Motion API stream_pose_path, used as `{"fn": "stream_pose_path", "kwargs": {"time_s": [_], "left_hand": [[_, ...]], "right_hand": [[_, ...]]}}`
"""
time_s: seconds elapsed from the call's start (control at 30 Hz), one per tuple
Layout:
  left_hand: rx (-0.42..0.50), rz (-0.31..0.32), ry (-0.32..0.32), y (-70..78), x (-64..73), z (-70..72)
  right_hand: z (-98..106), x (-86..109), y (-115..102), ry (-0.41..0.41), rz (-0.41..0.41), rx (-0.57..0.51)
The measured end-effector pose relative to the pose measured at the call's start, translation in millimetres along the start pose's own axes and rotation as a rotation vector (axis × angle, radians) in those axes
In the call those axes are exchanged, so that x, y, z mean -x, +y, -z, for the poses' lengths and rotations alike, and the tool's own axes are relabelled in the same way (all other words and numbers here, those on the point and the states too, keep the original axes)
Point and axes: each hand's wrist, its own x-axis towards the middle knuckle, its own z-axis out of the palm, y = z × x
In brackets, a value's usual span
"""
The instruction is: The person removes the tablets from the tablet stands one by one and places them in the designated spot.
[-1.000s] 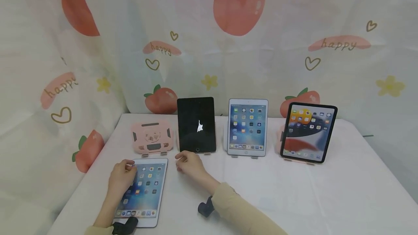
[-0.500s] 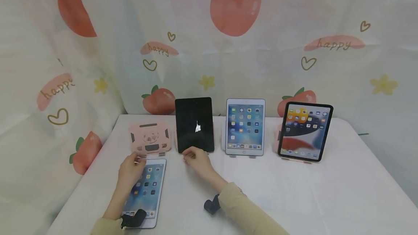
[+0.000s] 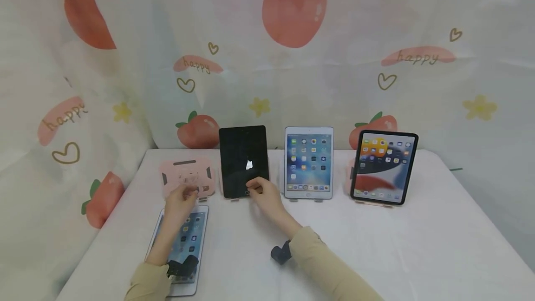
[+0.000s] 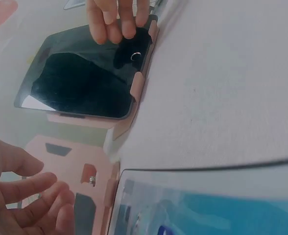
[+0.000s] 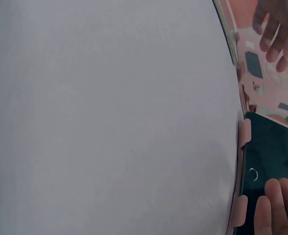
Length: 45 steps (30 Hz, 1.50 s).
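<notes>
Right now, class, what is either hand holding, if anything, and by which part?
Nothing: the left hand is before the pink tablet stand, the right hand before the black tablet.

The upright black rectangular tablet [image 3: 240, 159] has a smooth, glass-like front, glossy enough to carry a pale reflection. The white-framed rectangular tablet lying flat [image 3: 194, 240] looks just as slick — light streaks glint across its screen in the left wrist view. The pale pink panel-shaped stand with cut-outs [image 4: 80, 159] is smooth and nearly matt; whether it is plastic or painted metal is unclear. The white table covering [image 5: 124, 117] looks like matt cloth, the fruit-printed pale backdrop [image 3: 234, 13] like creased fabric with a soft sheen. Both beige sleeves [image 3: 330, 264] are matt woven-looking cloth.
</notes>
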Motion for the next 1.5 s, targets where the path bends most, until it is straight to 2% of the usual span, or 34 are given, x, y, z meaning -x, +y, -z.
{"fn": "stream_pose_path", "kwargs": {"time_s": [0.17,0.33,0.57,0.83,1.03,1.27,1.5], "left_hand": [[0.058,-0.012,-0.017,3.6,-6.8,-6.5],[0.100,-0.027,-0.018,10.1,-12.4,-9.8],[0.155,-0.062,0.039,21.8,-20.8,-15.7],[0.250,-0.076,0.113,35.9,-29.3,-22.8],[0.328,-0.122,0.130,43.6,-33.9,-25.4],[0.321,-0.160,0.165,53.0,-44.5,-28.7],[0.364,-0.198,0.178,59.2,-56.1,-31.8]], "right_hand": [[8.8,-8.5,-5.8,0.016,-0.003,-0.022],[17.3,-18.4,-8.7,0.042,0.031,0.012],[30.0,-30.4,-14.3,0.110,0.054,0.084],[43.2,-44.8,-22.5,0.155,0.003,0.121],[52.6,-54.9,-31.6,0.195,0.028,0.127],[57.8,-64.1,-40.9,0.195,-0.003,0.117],[61.9,-73.2,-44.3,0.184,-0.003,0.096]]}}
